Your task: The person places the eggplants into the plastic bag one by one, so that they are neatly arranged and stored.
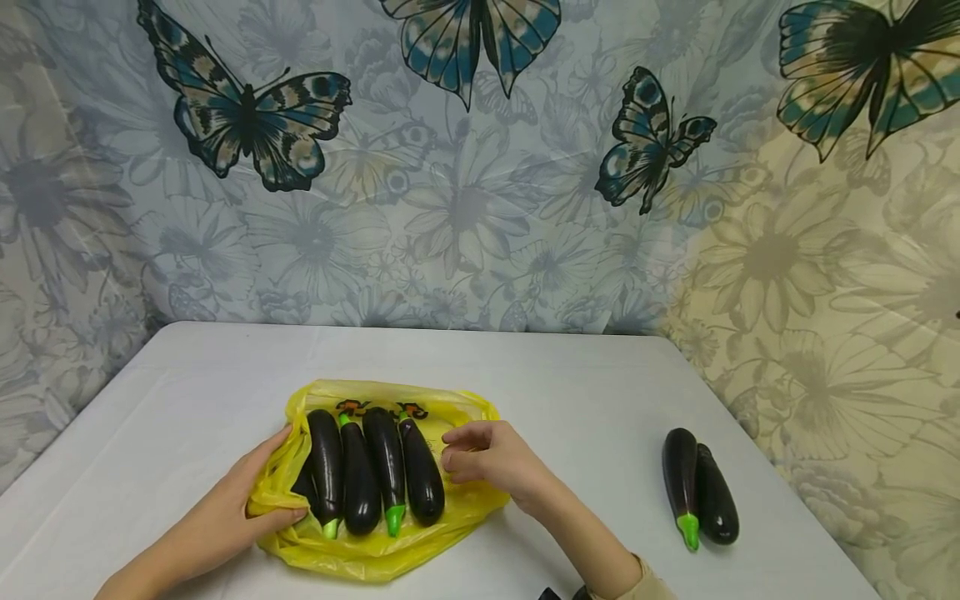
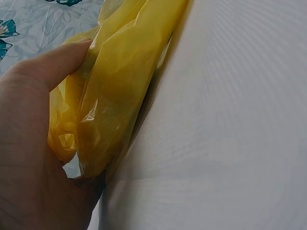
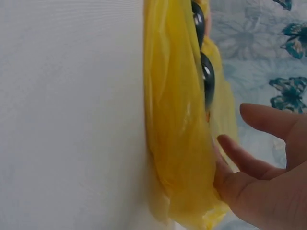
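In the head view, several dark eggplants (image 1: 386, 462) lie side by side on a spread yellow plastic bag (image 1: 375, 562), their green stems pointing different ways. The left hand (image 1: 232, 508) grips the bag's left edge, the thumb over the folded plastic, also visible in the left wrist view, where the hand (image 2: 33, 120) holds the crumpled yellow film (image 2: 120, 72). The right hand (image 1: 498, 462) is over the bag's right part beside the rightmost eggplant, fingers loosely bent with nothing in them. In the right wrist view the hand (image 3: 268, 172) is by the bag's side (image 3: 177, 120), thumb and fingers apart.
Two more eggplants (image 1: 681, 483) lie together on the right side of the white table (image 1: 585, 375). A small dark object (image 1: 550, 594) shows at the bottom edge near the right sleeve (image 1: 645, 583). Behind the table hangs a butterfly-patterned covering (image 1: 465, 208).
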Action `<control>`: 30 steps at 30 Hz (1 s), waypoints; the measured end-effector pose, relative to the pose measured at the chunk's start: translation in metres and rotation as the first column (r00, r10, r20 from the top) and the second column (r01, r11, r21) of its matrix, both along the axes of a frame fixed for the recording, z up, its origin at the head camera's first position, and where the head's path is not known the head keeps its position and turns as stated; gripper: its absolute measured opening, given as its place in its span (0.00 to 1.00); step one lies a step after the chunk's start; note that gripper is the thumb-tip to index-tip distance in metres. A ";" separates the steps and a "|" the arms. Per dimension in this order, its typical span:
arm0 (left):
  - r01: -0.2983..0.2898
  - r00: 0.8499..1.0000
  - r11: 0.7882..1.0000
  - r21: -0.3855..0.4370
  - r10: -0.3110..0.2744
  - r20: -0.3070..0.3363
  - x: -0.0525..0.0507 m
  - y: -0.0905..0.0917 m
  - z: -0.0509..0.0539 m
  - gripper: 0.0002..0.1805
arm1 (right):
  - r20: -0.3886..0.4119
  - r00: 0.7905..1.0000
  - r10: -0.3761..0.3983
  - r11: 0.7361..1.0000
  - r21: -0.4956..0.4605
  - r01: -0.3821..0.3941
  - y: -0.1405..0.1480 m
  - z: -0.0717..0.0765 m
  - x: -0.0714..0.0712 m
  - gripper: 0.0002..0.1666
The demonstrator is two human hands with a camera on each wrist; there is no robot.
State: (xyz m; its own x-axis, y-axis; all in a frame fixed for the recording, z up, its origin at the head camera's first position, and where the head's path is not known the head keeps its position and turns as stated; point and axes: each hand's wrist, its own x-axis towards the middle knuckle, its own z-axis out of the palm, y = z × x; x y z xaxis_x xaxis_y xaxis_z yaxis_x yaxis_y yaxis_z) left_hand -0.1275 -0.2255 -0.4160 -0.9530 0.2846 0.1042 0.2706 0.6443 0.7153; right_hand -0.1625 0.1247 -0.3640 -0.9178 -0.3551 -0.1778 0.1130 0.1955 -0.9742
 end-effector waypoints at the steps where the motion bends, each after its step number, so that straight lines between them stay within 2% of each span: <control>1: 0.001 1.000 1.000 0.001 -0.001 -0.001 0.000 0.000 0.000 0.54 | -0.002 1.000 -0.001 1.000 -0.019 0.001 0.001 0.002 0.000 0.22; 6: 0.003 1.000 1.000 -0.010 -0.003 0.006 0.000 -0.001 0.001 0.54 | -0.009 1.000 -0.016 0.996 -0.083 0.015 0.008 0.009 -0.003 0.21; 15: 0.005 1.000 1.000 -0.009 -0.005 0.008 -0.001 0.000 0.001 0.55 | -0.026 0.996 -0.083 0.994 -0.071 0.081 0.013 0.010 -0.007 0.19; 30: 0.010 1.000 1.000 -0.003 -0.010 -0.007 -0.001 -0.001 -0.001 0.54 | -0.021 0.996 -0.084 0.994 -0.072 0.082 0.013 0.011 -0.008 0.17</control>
